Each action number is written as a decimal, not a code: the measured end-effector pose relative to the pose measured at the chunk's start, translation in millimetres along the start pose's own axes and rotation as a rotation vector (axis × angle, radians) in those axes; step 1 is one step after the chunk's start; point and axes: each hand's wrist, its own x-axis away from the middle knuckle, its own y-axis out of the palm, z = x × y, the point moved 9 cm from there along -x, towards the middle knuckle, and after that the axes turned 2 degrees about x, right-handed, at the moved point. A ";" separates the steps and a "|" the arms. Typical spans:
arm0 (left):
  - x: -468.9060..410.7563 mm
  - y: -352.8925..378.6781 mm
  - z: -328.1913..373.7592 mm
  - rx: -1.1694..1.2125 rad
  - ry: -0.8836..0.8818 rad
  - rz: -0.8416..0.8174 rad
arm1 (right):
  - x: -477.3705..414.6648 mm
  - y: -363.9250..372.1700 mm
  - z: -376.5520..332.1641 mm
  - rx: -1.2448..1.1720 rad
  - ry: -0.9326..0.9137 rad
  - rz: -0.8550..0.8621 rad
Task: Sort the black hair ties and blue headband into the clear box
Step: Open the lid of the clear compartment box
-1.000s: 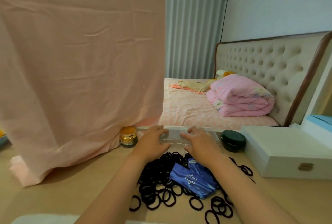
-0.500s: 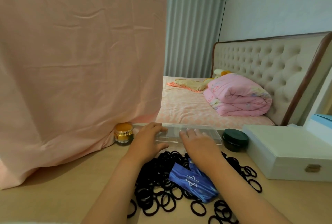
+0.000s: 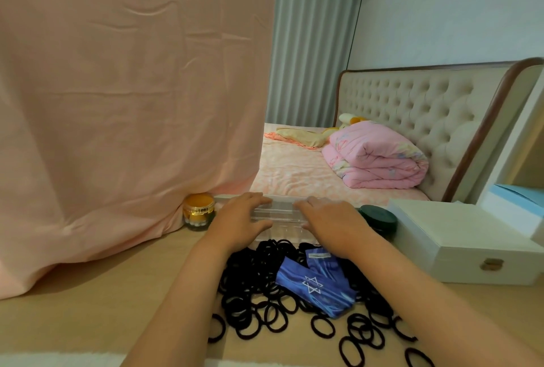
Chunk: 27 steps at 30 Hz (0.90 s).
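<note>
A big pile of black hair ties (image 3: pixel 259 287) lies on the wooden table, and a folded blue headband (image 3: pixel 316 285) with a white star print rests on top of it. Behind the pile stands the clear box (image 3: pixel 278 213), its lid down. My left hand (image 3: pixel 240 221) holds the box's left end, thumb at the front and fingers over the top. My right hand (image 3: pixel 329 221) rests on the right end with its fingers across the lid.
A gold-lidded jar (image 3: pixel 198 212) stands left of the box, against a hanging pink cloth (image 3: pixel 126 101). A dark green round tin (image 3: pixel 378 218) and a white wooden case (image 3: pixel 459 241) sit on the right. A bed lies beyond the table's far edge.
Both hands stay on the clear box and have barely shifted. The camera has drifted a little, so the scene sits slightly differently in view.
</note>
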 end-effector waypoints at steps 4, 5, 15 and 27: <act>-2.3 -3.8 -2.9 0.075 -0.022 0.008 | -2.5 -4.9 6.3 -0.063 0.019 0.029; -2.6 -4.6 -3.9 0.096 -0.031 0.012 | -3.3 -4.0 5.9 -0.078 0.023 0.030; -4.4 -17.0 -4.5 0.184 -0.059 0.161 | -11.5 -1.4 15.3 -0.236 0.139 0.059; -4.0 -6.7 -14.3 0.116 -0.133 0.202 | -52.6 -37.8 54.2 0.023 0.248 0.326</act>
